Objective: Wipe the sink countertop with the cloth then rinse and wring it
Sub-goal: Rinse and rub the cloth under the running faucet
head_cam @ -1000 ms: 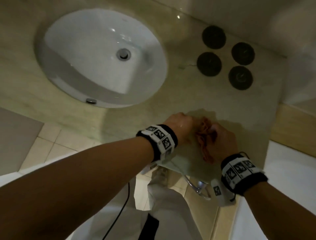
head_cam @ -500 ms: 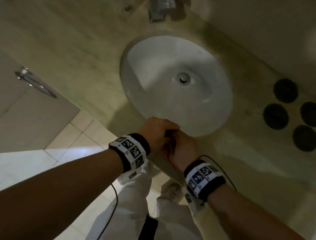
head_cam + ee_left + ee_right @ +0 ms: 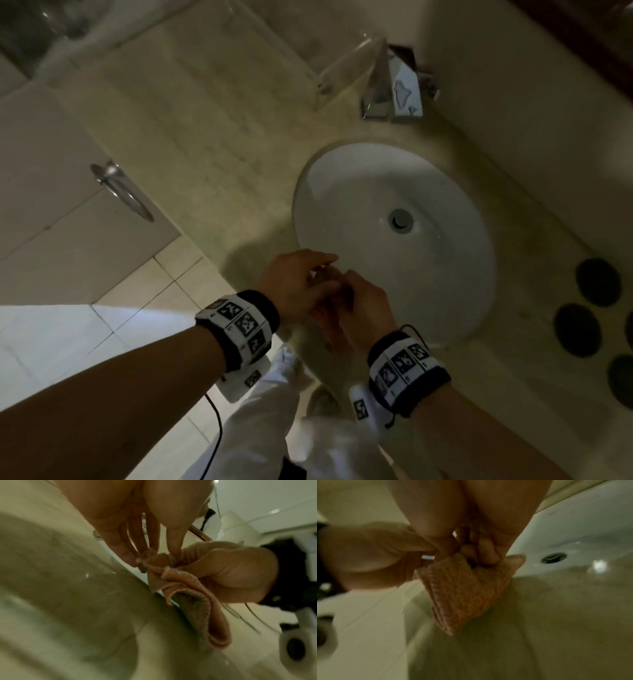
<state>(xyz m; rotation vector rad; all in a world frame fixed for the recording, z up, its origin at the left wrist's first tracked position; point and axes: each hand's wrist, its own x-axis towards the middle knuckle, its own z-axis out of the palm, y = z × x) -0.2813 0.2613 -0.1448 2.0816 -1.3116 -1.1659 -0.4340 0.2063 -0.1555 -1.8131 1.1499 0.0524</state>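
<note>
A folded pink-orange cloth [image 3: 197, 608] hangs between my two hands just above the beige countertop [image 3: 212, 130], at the near rim of the white sink [image 3: 445, 192]. My left hand [image 3: 147, 557] pinches the cloth's bunched top edge with its fingertips. My right hand [image 3: 481, 557] curls its fingers round the cloth [image 3: 467, 592] from the other side. In the head view the left hand [image 3: 322, 270] and the right hand [image 3: 346, 291] are pressed together and hide the cloth. The basin looks dry, and its drain [image 3: 399, 219] is uncovered.
A chrome faucet [image 3: 390, 89] stands behind the basin by the wall. Several dark round discs [image 3: 597, 281] lie on the counter at the right. A cabinet door with a metal handle [image 3: 120, 192] and tiled floor lie to the left.
Both hands have carried the cloth leftward from the counter near the dark discs to the sink's near rim. The left fingers have since loosened and spread over the cloth.
</note>
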